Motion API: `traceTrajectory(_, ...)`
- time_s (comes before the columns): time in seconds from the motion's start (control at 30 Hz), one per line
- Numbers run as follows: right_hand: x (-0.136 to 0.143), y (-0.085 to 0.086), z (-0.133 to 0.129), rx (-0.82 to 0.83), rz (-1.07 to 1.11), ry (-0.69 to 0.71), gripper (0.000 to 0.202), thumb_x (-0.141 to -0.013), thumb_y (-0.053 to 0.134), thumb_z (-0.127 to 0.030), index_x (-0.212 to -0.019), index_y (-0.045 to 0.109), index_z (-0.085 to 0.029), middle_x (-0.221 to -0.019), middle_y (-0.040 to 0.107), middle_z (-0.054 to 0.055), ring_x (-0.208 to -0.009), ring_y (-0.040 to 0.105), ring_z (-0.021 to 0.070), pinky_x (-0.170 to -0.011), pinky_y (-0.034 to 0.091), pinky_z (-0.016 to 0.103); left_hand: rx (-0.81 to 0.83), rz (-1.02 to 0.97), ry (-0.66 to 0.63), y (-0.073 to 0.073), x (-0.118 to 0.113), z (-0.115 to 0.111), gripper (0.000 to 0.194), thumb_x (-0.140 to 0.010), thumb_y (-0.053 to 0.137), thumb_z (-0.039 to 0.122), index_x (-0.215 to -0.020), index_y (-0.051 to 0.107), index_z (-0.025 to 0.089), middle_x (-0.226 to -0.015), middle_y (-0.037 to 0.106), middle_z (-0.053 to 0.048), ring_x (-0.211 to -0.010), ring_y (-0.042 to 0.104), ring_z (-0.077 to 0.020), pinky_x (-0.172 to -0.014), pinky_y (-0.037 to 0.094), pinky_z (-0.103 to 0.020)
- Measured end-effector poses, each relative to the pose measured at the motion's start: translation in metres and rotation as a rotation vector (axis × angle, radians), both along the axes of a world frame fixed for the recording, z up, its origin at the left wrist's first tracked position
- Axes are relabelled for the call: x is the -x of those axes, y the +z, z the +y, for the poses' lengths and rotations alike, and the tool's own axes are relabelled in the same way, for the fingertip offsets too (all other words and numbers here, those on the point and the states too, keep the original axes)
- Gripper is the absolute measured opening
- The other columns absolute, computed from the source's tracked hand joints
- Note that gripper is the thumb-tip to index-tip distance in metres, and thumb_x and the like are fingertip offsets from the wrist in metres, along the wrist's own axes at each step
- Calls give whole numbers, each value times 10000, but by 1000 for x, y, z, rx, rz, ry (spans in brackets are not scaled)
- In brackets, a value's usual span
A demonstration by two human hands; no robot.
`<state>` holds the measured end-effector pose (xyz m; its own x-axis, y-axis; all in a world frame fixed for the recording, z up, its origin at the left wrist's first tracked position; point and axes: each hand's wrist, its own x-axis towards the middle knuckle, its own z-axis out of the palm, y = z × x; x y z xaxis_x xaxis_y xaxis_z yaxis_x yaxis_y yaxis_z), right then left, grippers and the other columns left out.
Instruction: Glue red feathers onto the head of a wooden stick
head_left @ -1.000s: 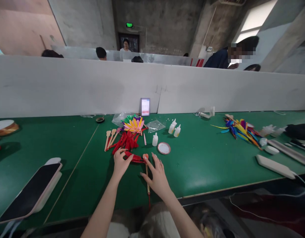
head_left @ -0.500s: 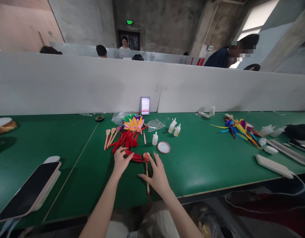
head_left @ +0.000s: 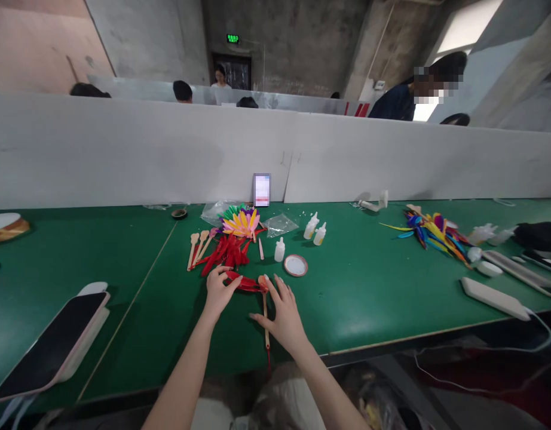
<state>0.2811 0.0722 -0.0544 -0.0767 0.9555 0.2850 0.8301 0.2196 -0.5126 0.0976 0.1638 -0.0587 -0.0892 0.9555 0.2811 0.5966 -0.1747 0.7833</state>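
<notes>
Red feathers point(head_left: 247, 283) lie flat on the green table, with their outer end pinched between the thumb and fingers of my left hand point(head_left: 220, 291). Their other end meets the round head of a wooden stick point(head_left: 265, 307), which points towards me and has a red cord at its lower end. My right hand point(head_left: 282, 312) is spread over the stick. Its forefinger tip touches the round head, and its thumb reaches across the shaft. Beyond my left hand is a pile of red feathers point(head_left: 230, 251), beside several more wooden sticks point(head_left: 192, 248).
Small white bottles point(head_left: 279, 249) and a round dish point(head_left: 296, 265) stand beyond my right hand. Pink and yellow feathers point(head_left: 242, 224) lie near a propped phone point(head_left: 262, 190). Coloured feathers point(head_left: 441, 236) lie far right. A black-topped device point(head_left: 55, 343) sits at left.
My right forefinger and the stick's head have shifted very slightly. My left hand stays on the red feathers. The camera view has moved a little.
</notes>
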Motion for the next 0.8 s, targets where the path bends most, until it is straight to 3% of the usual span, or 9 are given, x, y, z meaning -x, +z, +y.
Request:
traceTrajectory(0.33, -1, 0, 0, -47, -75, 37, 594, -768, 610, -463, -1300, 472, -238, -1449, 294, 141, -1323, 273, 312, -1040, 271, 509, -9, 113, 62, 4, -3, -1, 140, -592, 693, 341, -633, 638, 219, -980, 601, -56, -1101, 482, -295, -983, 325, -432)
traceTrajectory(0.57, -1, -2, 0, -64, -74, 30, 589, -772, 594, -491, -1295, 474, -249, -1449, 292, 138, -1320, 283, 308, -1035, 275, 515, -120, 53, 126, 4, 11, -1, 192, -769, 492, 336, -779, 642, 215, -882, 642, -64, -954, 547, -251, -904, 377, -400)
traceTrajectory(0.7, -1, -2, 0, -71, -72, 29, 584, -778, 593, -477, -1302, 467, -250, -1452, 284, 138, -1323, 278, 302, -1042, 265, 510, -109, 158, 177, 6, 15, -6, 297, -826, 410, 343, -790, 675, 215, -873, 638, -75, -946, 544, -253, -899, 351, -420)
traceTrajectory(0.8, -1, -3, 0, -61, -72, 31, 588, -774, 600, -470, -1300, 470, -244, -1453, 282, 138, -1326, 273, 303, -1045, 262, 506, -72, 229, 190, 10, 13, -10, 319, -814, 449, 412, -773, 692, 209, -868, 624, -87, -952, 542, -263, -898, 332, -433)
